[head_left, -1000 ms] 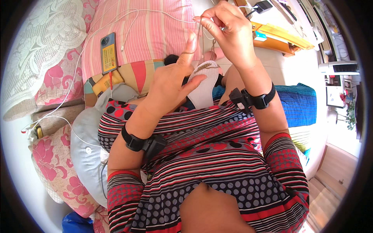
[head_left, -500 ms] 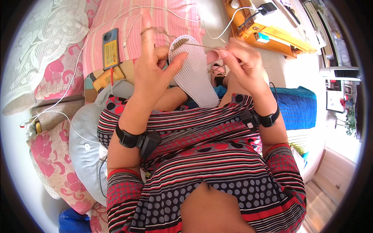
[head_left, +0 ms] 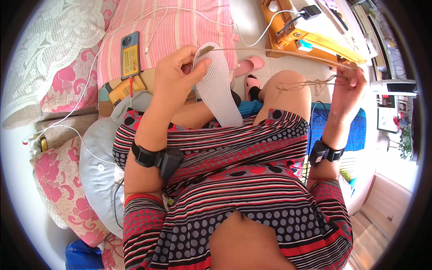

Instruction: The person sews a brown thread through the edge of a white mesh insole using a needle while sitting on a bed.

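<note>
My left hand point(head_left: 177, 77) pinches the toe end of a white plastic mesh sole point(head_left: 219, 85) between thumb and fingers. A patch of brown stitching point(head_left: 206, 49) covers part of the sole's tip. From there a brown yarn strand point(head_left: 279, 49) runs taut to my right hand point(head_left: 348, 87), far out to the right. The fingers of that hand are closed on the yarn, and slack loops of it point(head_left: 310, 84) hang beside them over my knee. Whether a needle is among the fingers I cannot make out. The sole's lower end rests by my lap.
A phone point(head_left: 130, 55) on a red cable lies on the pink striped cloth point(head_left: 180, 27) at left. White charging cables point(head_left: 168, 7) cross the cloth toward a black adapter point(head_left: 310, 12) on the wooden furniture point(head_left: 288, 38). Pink slippers point(head_left: 250, 65) are on the floor.
My right hand has moved far right and drawn the yarn out long. My left index finger, earlier raised with yarn around it, has folded down onto the sole.
</note>
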A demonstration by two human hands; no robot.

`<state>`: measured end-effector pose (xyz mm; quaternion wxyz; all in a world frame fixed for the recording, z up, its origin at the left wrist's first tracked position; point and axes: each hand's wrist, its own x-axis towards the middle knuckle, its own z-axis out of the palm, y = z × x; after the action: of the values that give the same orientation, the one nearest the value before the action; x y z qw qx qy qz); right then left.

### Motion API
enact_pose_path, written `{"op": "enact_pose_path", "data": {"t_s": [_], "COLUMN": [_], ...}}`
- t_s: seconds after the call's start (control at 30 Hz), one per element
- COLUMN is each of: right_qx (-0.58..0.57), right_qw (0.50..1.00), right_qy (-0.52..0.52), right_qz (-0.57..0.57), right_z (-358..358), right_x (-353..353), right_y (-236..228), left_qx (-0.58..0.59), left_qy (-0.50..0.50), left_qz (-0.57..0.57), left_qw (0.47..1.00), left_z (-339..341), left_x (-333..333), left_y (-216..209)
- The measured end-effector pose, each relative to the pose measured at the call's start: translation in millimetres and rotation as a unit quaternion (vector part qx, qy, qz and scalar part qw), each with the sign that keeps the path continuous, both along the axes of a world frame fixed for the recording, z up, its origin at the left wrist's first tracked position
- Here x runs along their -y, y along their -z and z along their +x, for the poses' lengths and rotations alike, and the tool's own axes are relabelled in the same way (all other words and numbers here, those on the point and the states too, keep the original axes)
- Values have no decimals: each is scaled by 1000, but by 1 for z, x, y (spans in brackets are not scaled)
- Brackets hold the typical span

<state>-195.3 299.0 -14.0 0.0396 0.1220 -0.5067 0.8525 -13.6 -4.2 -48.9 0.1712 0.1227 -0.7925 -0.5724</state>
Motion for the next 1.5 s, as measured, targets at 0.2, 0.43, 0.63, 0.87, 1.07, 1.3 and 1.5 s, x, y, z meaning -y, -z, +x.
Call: {"op": "enact_pose_path", "data": {"t_s": [0.2, 0.43, 0.63, 0.87, 1.07, 1.3, 1.5], "right_qx": [-6, 24, 10, 7, -106, -96, -238], "right_qw": [994, 995, 999, 988, 747, 925, 865], "right_qy": [-67, -43, 8, 156, 123, -105, -262], "right_qz": [-87, -88, -49, 9, 645, 353, 357], "right_z": [-17, -13, -23, -77, -84, 16, 81], "right_x": [-36, -58, -85, -114, -86, 33, 117], "right_y": [7, 8, 2, 42, 83, 34, 13], "left_qx": [-226, -140, 26, 63, 42, 20, 17], "left_qy": [-32, -191, -209, -55, -38, -40, -49], "left_qz": [-140, -61, -251, 122, 200, 195, 201], "left_qw": [964, 970, 945, 989, 978, 980, 978], "left_z": [-12, -9, -5, -8, -3, -4, -2], "left_x": [8, 32, 39, 26, 15, -5, -11], "left_y": [5, 12, 18, 12, 0, -8, -13]}}
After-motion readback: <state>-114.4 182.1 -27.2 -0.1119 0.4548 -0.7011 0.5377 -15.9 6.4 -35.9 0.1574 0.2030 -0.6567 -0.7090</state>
